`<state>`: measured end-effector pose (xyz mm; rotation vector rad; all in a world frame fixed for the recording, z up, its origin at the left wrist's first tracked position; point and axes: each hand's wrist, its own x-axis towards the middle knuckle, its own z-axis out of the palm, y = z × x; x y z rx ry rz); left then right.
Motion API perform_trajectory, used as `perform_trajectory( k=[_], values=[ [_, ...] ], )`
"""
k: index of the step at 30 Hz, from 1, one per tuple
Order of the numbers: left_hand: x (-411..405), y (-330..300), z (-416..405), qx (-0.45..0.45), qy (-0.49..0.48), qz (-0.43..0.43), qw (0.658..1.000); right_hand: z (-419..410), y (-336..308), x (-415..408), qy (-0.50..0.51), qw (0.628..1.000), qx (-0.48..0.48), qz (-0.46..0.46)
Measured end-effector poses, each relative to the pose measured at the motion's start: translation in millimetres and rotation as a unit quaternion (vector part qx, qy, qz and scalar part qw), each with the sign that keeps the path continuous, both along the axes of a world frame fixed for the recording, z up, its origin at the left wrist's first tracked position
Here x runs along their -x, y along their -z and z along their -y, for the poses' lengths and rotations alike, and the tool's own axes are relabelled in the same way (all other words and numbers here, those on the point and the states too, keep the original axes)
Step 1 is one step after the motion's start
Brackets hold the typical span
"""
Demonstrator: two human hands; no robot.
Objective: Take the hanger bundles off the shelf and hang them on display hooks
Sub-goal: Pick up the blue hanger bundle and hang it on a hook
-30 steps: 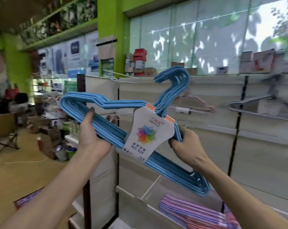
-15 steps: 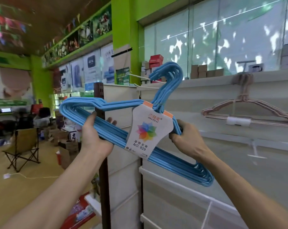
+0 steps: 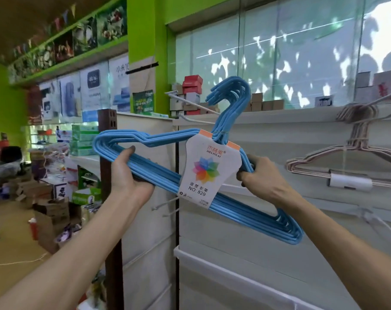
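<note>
Both grips curl around the blue bundle (image 3: 158, 175): left hand (image 3: 129, 177) low, right hand (image 3: 260, 177) near its neck. Hooks point up-left toward the peg (image 3: 190, 101) (just beside, not yet on).

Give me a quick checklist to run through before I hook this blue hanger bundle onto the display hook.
1. Grip: left hand holds the bottom bars of the blue hanger bundle, right hand holds its shoulder. Ok.
2. Hook ends bunched together and pointing up. Ok.
3. Free display hook sticks out just behind the bundle. Ok.
4. Hook ends already over that prong: not ok, still in front of it.
5. Bundle level: not ok, tilted down to the right.
6. Room beside the pink hanger bundle already hanging: ok.
</note>
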<state>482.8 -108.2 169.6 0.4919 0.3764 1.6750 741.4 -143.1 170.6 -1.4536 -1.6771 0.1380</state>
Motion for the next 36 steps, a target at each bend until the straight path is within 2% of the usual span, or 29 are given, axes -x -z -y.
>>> perform_trajectory(
  k=[9,16,22,36],
  values=[
    [-1.8,-26.5,-81.8,0.042,0.075,-0.024,0.996,-41.3,-40.0,0.7,0.069,0.996,-0.011,0.047],
    [0.4,-7.2,-155.0,0.061,0.167,-0.021,0.984,-66.0,-58.2,8.1,0.125,0.988,0.024,0.088],
    [-5.1,2.2,-191.9,0.072,0.193,-0.016,0.978,-83.5,-66.8,18.7,0.166,0.977,0.029,0.133],
    [-39.2,41.4,-240.7,0.105,0.247,-0.006,0.963,-114.2,-43.1,15.6,0.235,0.948,0.075,0.202]
  ],
)
